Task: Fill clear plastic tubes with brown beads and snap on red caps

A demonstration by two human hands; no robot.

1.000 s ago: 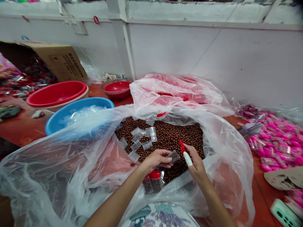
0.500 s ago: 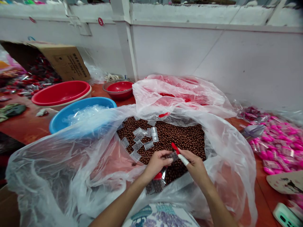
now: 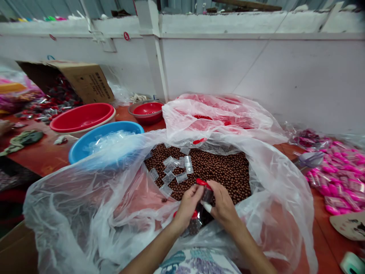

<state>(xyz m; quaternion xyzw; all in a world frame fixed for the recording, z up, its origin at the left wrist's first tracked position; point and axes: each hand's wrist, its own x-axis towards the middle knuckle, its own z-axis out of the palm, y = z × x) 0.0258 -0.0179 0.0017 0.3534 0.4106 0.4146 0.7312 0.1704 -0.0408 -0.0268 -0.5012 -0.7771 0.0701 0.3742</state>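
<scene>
Heap of shiny hot-pink plastic packets (image 3: 345, 175) hogging the right side
Over left there's a brown cardboard box (image 3: 92, 83) tipped on its side by the white painted wall (image 3: 213, 68), round red plastic basin (image 3: 82, 115) in front of it, crumpled dark-green cloth (image 3: 28, 137) lying on the red tabletop (image 3: 44, 160). Little round red badge (image 3: 126, 36) up on the wall, plus a mint-green rounded thingy (image 3: 352, 263) cut off bottom right.

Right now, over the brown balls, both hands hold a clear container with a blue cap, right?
The cap is red, not blue, as the head view shows; the left hand and right hand do hold the container over the brown balls.
</scene>
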